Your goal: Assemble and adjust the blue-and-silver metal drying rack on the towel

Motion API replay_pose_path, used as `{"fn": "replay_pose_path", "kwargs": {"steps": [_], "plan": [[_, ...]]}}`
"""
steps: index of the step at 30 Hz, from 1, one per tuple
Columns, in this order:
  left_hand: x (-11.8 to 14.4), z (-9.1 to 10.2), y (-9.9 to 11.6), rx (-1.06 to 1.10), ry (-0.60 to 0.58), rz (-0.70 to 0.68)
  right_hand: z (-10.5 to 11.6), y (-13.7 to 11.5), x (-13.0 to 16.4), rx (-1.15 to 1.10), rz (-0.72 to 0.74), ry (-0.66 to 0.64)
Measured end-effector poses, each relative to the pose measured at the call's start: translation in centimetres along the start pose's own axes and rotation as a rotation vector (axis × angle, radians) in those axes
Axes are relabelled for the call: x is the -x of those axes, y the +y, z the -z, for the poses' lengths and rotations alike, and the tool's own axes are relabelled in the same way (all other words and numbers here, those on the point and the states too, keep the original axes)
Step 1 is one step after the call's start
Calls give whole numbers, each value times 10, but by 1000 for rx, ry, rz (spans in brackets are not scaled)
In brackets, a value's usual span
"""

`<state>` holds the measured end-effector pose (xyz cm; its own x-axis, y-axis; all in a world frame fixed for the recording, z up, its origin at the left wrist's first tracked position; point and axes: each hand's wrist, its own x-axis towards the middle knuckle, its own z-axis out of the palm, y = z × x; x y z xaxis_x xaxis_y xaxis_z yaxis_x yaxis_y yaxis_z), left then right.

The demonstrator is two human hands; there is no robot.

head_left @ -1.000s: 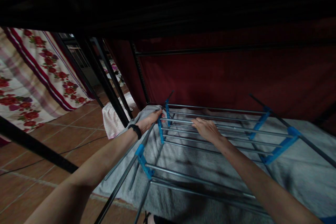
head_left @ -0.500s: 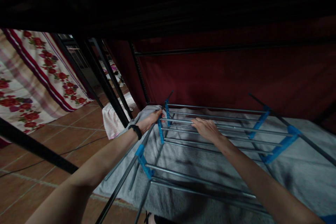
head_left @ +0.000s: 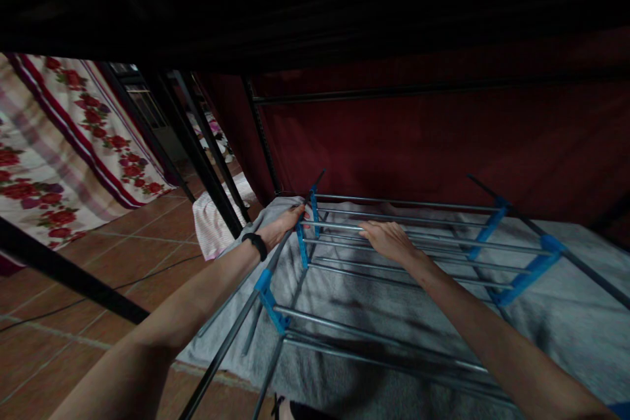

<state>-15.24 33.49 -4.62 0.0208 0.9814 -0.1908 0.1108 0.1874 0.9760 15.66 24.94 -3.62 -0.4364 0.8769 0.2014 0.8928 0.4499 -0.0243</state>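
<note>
1. A metal rack (head_left: 394, 256) with blue plastic joints (head_left: 270, 292) is seen lying flat on a grey blanket (head_left: 566, 335), roughly at the middle of the view, under a dark overhead frame.
2. The left hand (head_left: 283, 224) is placed at the rack's far-left corner, around 11 o'clock from the middle, fingers curled onto the edge by a blue joint. Whether the bar is fully wrapped can't be told, it's too dim there.
3. The right hand (head_left: 388, 239) is laid palm-down on the upper rods at about 12 o'clock, fingers hooked loosely over one rod, not clenched.
4. A black band (head_left: 256, 244) is worn on the left wrist.
5. A floral sheet (head_left: 59, 164) is hung off at 9 o'clock, past black posts (head_left: 197, 157), above a tiled floor (head_left: 98, 256). A dark red curtain (head_left: 443, 138) is hung behind the rack.
6. Probably best handled with both hands kept level so the rods aren't twisted out of the plastic joints, and fingers kept clear of gaps where sections fold.
</note>
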Motion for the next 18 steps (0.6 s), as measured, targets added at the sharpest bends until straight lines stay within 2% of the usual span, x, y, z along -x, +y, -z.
{"fn": "replay_pose_path", "kwargs": {"steps": [8, 10, 15, 18], "plan": [[2, -3, 2, 27, -7, 26, 3, 2, -5, -17, -17, -49], [5, -4, 3, 33, -5, 22, 0, 0, -3, -10, -5, -17], [11, -7, 6, 25, 14, 8, -9, -9, 1, 28, 31, 174], [11, -8, 7, 11, 19, -2, -11, -14, -1, 51, 21, 167]]}}
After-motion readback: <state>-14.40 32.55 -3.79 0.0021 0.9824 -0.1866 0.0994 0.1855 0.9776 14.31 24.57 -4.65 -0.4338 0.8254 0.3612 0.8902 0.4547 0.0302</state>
